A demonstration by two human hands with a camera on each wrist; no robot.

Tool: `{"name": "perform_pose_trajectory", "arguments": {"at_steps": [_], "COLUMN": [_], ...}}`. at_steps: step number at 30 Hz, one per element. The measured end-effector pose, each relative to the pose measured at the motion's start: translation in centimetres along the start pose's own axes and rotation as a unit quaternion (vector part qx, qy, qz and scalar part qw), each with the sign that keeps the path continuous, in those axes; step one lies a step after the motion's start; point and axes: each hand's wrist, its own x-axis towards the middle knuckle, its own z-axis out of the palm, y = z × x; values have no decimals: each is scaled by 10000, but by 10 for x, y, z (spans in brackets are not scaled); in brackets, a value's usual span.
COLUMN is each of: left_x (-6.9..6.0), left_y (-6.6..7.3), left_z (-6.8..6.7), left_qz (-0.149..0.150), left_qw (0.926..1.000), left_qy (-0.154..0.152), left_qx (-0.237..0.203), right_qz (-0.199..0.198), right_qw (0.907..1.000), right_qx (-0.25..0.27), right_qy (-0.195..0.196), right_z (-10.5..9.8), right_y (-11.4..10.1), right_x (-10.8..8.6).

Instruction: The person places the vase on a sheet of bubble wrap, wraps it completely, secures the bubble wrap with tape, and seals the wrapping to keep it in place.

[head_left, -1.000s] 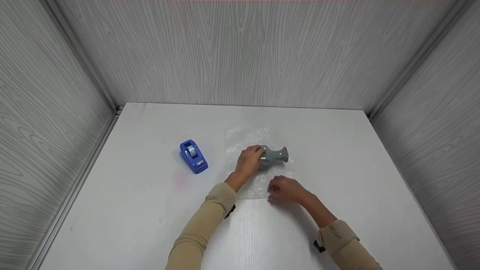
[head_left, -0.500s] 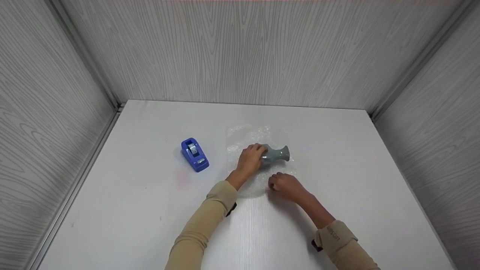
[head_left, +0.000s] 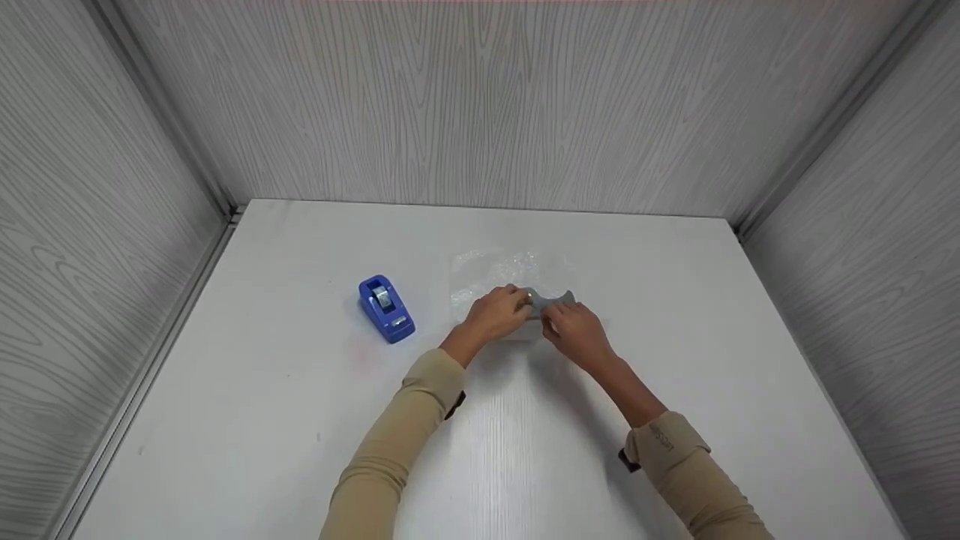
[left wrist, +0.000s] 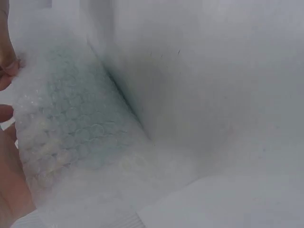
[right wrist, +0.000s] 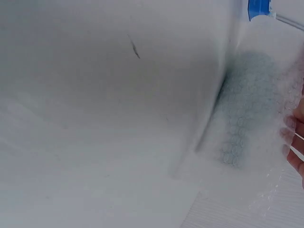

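In the head view a grey-green vase [head_left: 537, 300] lies on its side on clear bubble wrap [head_left: 480, 271], partly hidden by both hands. The left hand [head_left: 498, 312] is at the vase's body with curled fingers on the wrap. Beside the vase's neck, the right hand [head_left: 577, 334] pinches the raised near part of the wrap. Both wrist views show bubble wrap [left wrist: 42, 137] [right wrist: 266, 142] stretched in front of the vase, whose green shape shows through. Fingers [right wrist: 295, 135] grip its edge in the right wrist view.
A blue tape dispenser [head_left: 388, 309] stands on the white table [head_left: 300, 420], left of the wrap. Grey wood-grain panels [head_left: 465, 105] enclose the back and both sides. Part of a blue object [right wrist: 259, 8] shows at the top of the right wrist view.
The right hand has moved up and away from the body, to the vase's neck. The near part of the wrap has been lifted toward the vase; the left hand has shifted slightly.
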Motion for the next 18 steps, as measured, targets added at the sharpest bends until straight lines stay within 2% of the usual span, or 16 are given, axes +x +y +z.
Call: {"name": "perform_pose_trajectory", "arguments": {"at_steps": [3, 8, 11, 14, 18], "left_x": [0, 2, 5, 8, 10], "left_y": [-1, -3, -4, -5, -5], "left_z": [-5, -9, -10, -11, -11], "left_qz": [41, 425, 543, 513, 525], "left_qw": [9997, 9979, 9970, 9974, 9979], "left_qy": [-242, -370, -360, -300, -79], "left_qx": [51, 308, 408, 403, 373], "right_qz": [37, 76, 244, 402, 371], "right_qw": [10000, 10000, 9997, 9989, 9981], "right_qx": [-37, 11, 75, 213, 480], "right_qy": [-6, -32, -39, -53, -142], "right_z": [0, 4, 10, 15, 19], "right_y": [2, 8, 13, 17, 22], "right_x": [11, 23, 27, 29, 28]}}
